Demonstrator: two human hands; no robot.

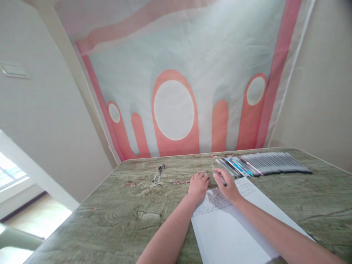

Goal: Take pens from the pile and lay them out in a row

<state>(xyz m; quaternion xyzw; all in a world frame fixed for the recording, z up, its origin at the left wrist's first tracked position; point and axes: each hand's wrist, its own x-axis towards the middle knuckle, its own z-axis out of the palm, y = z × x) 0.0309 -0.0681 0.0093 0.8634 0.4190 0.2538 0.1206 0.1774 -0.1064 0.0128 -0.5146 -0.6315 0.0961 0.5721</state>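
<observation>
My right hand [227, 187] is closed round a slim pen [219, 175] with a clear barrel and a black end. The pen slants, one end pointing up and left past the paper's far edge. Under my right wrist lies a large white sheet of paper [233, 231], with rows of dark handwriting along its far part and a blank near part. My left hand [198, 185] rests flat, fingers stretched forward, at the sheet's far left corner. Something small and pale shows by its fingertips, too small to name.
Two pens [159, 173] lie left of my hands on the wood-patterned table [115, 220]. At the back right, a row of coloured pens [239, 165] adjoins a long row of clear, dark-ended pens [277, 163]. A pink and grey printed sheet [176, 47] covers the wall behind.
</observation>
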